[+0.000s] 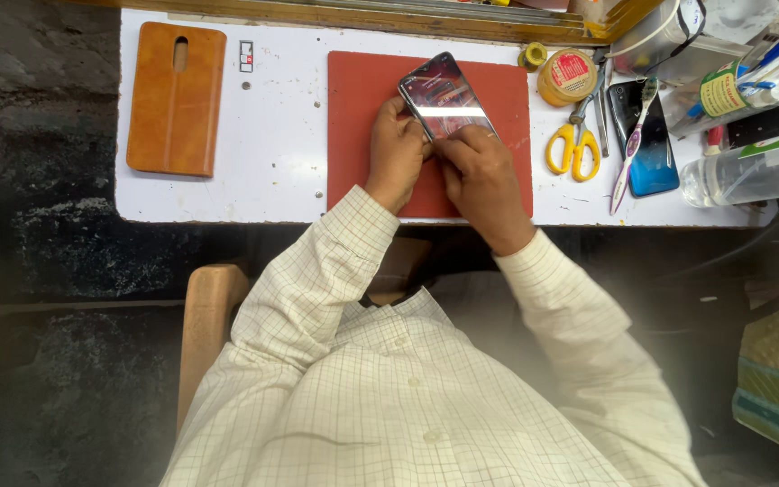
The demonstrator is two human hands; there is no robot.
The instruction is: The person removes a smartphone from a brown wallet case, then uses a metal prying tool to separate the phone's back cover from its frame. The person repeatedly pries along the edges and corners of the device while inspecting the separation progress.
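Note:
A dark smartphone (442, 93) with a glossy, reflecting screen lies tilted over a red mat (360, 86) on the white worktop (272, 153). My left hand (395, 153) grips the phone's near left edge. My right hand (481, 176) presses its fingertips on the phone's lower end beside the left hand. Both sleeves are pale checked fabric. The phone's near end is hidden under my fingers.
A brown leather flip case (175, 97) lies at the far left. Right of the mat are yellow-handled scissors (573, 144), a round yellow tin (567, 76), a toothbrush (633, 144) on a blue phone (646, 149), a clear bottle (750, 171) and other containers. A wooden chair arm (207, 316) is below.

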